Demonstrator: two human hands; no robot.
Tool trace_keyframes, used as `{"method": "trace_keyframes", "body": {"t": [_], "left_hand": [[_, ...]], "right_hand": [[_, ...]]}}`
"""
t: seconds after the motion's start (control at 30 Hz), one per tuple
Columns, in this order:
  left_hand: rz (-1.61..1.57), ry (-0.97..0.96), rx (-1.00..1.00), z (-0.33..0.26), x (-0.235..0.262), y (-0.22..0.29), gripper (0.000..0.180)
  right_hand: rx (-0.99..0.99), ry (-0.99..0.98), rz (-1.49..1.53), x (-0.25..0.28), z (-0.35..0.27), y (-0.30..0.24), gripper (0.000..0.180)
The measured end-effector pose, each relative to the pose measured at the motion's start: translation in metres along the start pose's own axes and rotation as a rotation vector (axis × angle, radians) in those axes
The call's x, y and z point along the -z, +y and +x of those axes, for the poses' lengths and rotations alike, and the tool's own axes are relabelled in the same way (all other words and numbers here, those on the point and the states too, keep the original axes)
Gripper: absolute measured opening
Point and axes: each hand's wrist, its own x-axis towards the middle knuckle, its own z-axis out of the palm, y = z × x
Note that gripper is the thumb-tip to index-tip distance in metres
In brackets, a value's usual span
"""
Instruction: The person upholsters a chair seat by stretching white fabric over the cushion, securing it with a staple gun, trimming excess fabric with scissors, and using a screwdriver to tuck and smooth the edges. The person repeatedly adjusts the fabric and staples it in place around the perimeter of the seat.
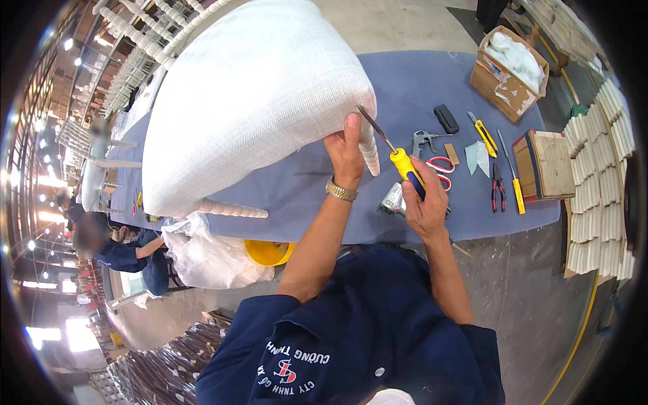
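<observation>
Seat: white upholstered seat [250, 101], tilted on its side, beyond and left of left hand [347, 152]; turned legs [233, 209] show either side of that hand.
Handling: likely bulky, firm frame under soft padding; woven cover could snag. Best hold probably a leg root or frame edge, not loose cloth.
Left hand: thumb against edge near corner, fingers curled below; cannot tell how firmly they grip.
Right hand [427, 206]: wrapped around yellow-handled screwdriver [406, 169], tip at corner, just above left thumb.
Blue-grey tabletop [418, 81]: under both; air gun [424, 140] and red-handled scissors [442, 164] just beyond right hand.
Further right: pliers [498, 189], yellow cutter [484, 138].
Far right: carton of white stuffing [486, 77].
</observation>
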Motion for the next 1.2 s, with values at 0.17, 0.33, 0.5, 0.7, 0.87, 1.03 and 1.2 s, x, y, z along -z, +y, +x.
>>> {"method": "trace_keyframes", "body": {"t": [0.17,0.33,0.5,0.7,0.87,1.03,1.2], "left_hand": [[0.003,0.049,-0.013,0.001,-0.005,0.001,0.050],[0.018,0.058,-0.029,0.001,-0.006,-0.001,0.048],[0.058,0.088,-0.024,0.000,-0.015,0.001,0.048],[0.177,0.121,0.055,-0.008,-0.005,-0.001,0.046],[0.124,0.220,0.003,-0.002,-0.029,0.007,0.049],[0.083,0.188,0.005,-0.001,-0.023,0.006,0.047],[0.088,0.139,0.021,-0.001,-0.021,0.007,0.041]], "right_hand": [[-0.003,-0.036,-0.039,0.002,-0.001,-0.005,0.041],[-0.012,-0.032,-0.052,0.005,0.001,-0.007,0.041],[0.110,0.055,-0.100,-0.002,0.002,0.011,0.041],[-0.052,-0.035,0.064,-0.020,0.000,0.019,0.038],[0.040,-0.003,0.046,-0.022,0.006,0.041,0.039],[-0.356,-0.208,0.606,-0.028,-0.011,0.056,0.044],[-0.667,-0.320,1.042,-0.029,-0.007,0.076,0.049]]}}
